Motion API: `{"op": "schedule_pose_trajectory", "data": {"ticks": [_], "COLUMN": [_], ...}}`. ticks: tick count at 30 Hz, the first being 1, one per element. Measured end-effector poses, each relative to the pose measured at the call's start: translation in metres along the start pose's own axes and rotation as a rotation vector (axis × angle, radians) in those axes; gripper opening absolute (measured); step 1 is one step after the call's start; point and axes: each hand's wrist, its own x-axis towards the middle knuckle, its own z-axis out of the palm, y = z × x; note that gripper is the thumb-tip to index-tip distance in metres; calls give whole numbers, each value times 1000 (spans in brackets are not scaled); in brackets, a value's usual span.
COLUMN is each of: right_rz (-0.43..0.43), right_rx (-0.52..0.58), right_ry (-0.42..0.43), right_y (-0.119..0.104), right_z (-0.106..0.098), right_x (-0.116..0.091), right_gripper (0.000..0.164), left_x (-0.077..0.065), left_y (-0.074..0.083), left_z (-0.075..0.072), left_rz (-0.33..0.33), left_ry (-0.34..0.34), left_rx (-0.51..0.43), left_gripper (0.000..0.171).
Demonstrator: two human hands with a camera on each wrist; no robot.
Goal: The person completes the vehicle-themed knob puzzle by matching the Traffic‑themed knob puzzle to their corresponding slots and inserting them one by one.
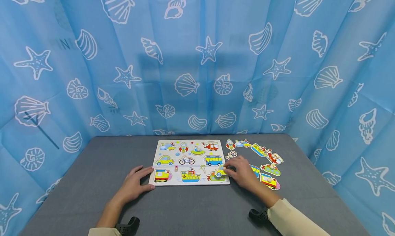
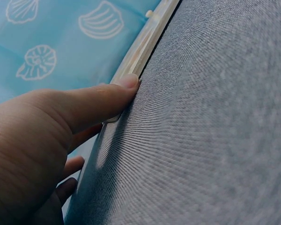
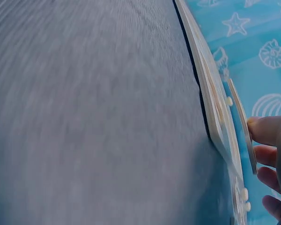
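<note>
A white wooden puzzle board (image 1: 179,153) with pictures of vehicles lies on the table. My left hand (image 1: 132,184) rests at its left edge, fingertips at the side and thumb (image 2: 103,101) against the near corner. With my right hand (image 1: 241,172) I pinch a yellow car puzzle piece (image 1: 219,171) over the near right corner of the board. In the right wrist view the thin car piece (image 3: 243,126) is raised above the board (image 3: 208,84), seen edge-on.
Several loose knobbed pieces lie right of the board, among them a train piece (image 1: 269,181), a red helicopter piece (image 1: 274,157), a rocket piece (image 1: 230,145) and a bus piece (image 1: 255,171) partly behind my right hand. A blue shell-patterned curtain (image 1: 191,64) hangs behind the grey table (image 1: 185,208).
</note>
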Motion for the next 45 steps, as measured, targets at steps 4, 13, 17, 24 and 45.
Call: {"op": "schedule_pose_trajectory", "data": {"ticks": [4, 13, 17, 24, 45], "right_rz": [-24, -95, -60, -45, 58], "right_rx": [9, 6, -5, -36, -89], "right_ry": [5, 0, -50, -78, -151], "right_y": [-7, -23, -33, -48, -82], "right_z": [8, 25, 31, 45, 90], "right_x": [5, 19, 26, 40, 81], "right_gripper": [12, 10, 9, 8, 11], "left_x": [0, 0, 0, -1, 0], "left_y": [0, 1, 0, 0, 0], "left_z": [1, 1, 2, 2, 0], "left_rz": [-4, -12, -15, -15, 0], "left_ry": [-5, -5, -5, -2, 5], "left_rx": [-2, 3, 10, 11, 10], "left_gripper": [73, 73, 73, 73, 72]}}
